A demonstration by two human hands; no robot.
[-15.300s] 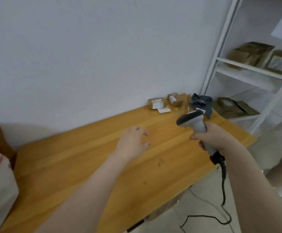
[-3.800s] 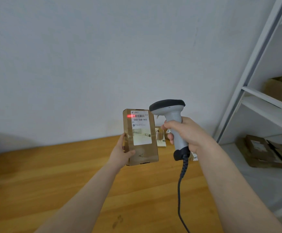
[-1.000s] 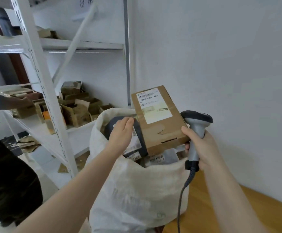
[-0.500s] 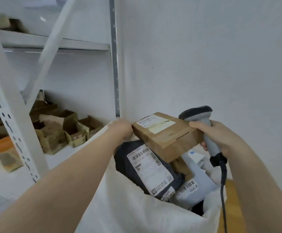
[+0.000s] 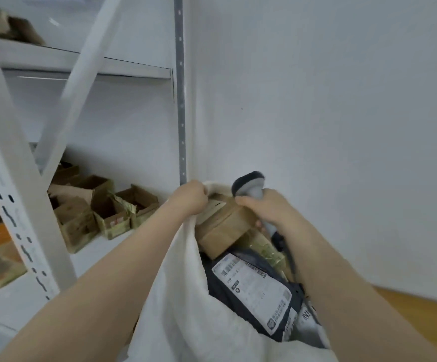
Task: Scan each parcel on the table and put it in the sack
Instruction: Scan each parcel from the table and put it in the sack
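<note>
A brown cardboard parcel lies tilted in the mouth of the white sack, on top of a dark mailer bag with a white barcode label. My left hand is a fist closed on the sack's far rim, right beside the parcel's far end. My right hand grips the grey barcode scanner and rests against the parcel's top edge. The scanner's black cable runs down along my right forearm. The parcel's label is hidden from view.
A white metal shelf rack stands to the left, with several open cardboard boxes on its shelf. A white wall fills the right side. A corner of the wooden table shows at lower right behind the sack.
The brown parcel has gone down from above the sack into its mouth. Both hands have dropped with it, and my left hand has closed at the rim.
</note>
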